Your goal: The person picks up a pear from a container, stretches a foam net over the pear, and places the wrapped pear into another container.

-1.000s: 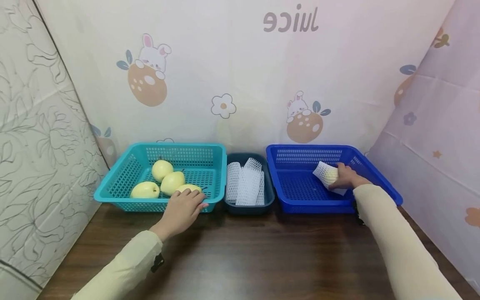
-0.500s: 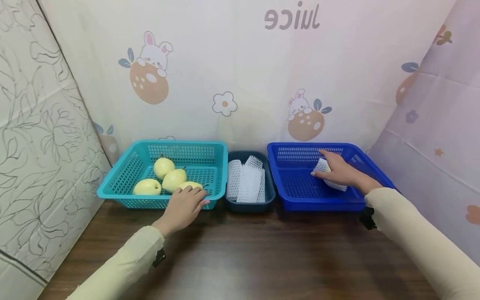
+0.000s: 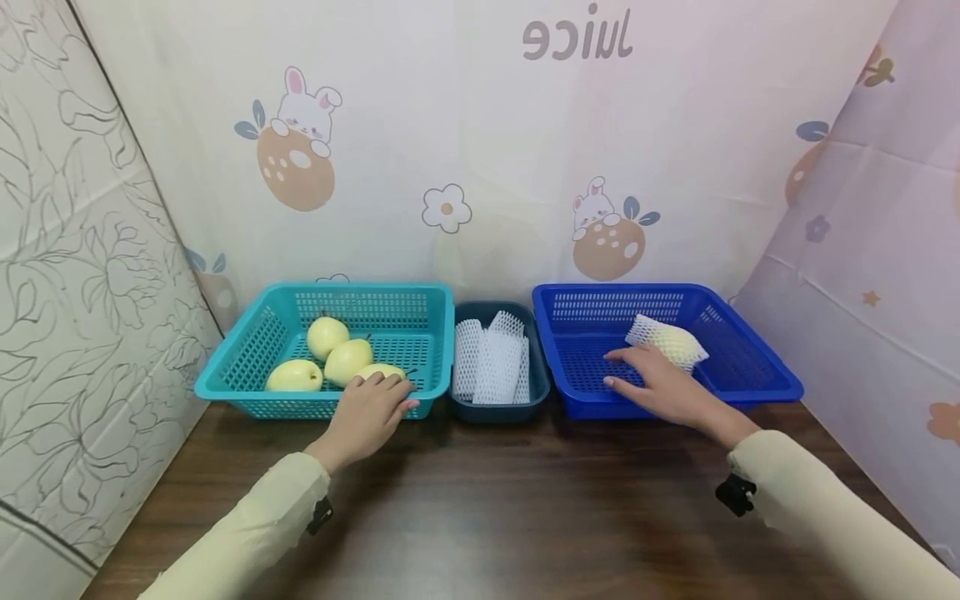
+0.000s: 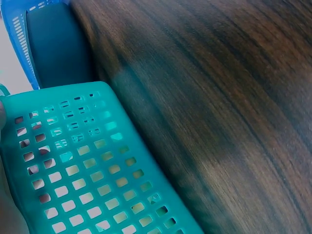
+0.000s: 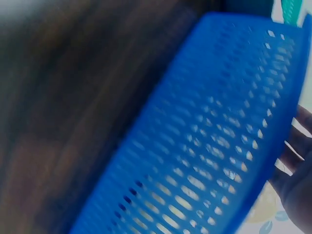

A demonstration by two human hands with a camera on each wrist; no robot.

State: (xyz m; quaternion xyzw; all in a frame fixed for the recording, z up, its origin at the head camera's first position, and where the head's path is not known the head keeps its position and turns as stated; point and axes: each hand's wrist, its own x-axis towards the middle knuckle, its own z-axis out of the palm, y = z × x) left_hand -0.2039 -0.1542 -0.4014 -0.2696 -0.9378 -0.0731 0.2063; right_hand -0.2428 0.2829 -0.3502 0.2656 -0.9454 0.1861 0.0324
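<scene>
My left hand (image 3: 367,417) lies over the front rim of the teal basket (image 3: 225,385), its fingers on or close to the nearest pale yellow pear (image 3: 384,371), which it partly covers. How firmly they touch it cannot be told. Several pears lie in that basket, one of them a pear (image 3: 294,377) at the left. Over the front of the blue basket (image 3: 555,367), my right hand (image 3: 663,385) has its fingers apart and nothing in them. Just beyond it lies a pear in a white foam net sleeve (image 3: 678,343).
Between the two baskets stands a small dark tray (image 3: 501,414) with several white foam net sleeves (image 3: 498,367). All stand on a dark wooden table (image 3: 495,500), against a patterned curtain (image 3: 495,150) at the back. Patterned walls close both sides.
My right hand has let go of the sleeved pear and drawn back toward the basket's front rim. The pear stays in the blue basket. My left hand has stayed in place.
</scene>
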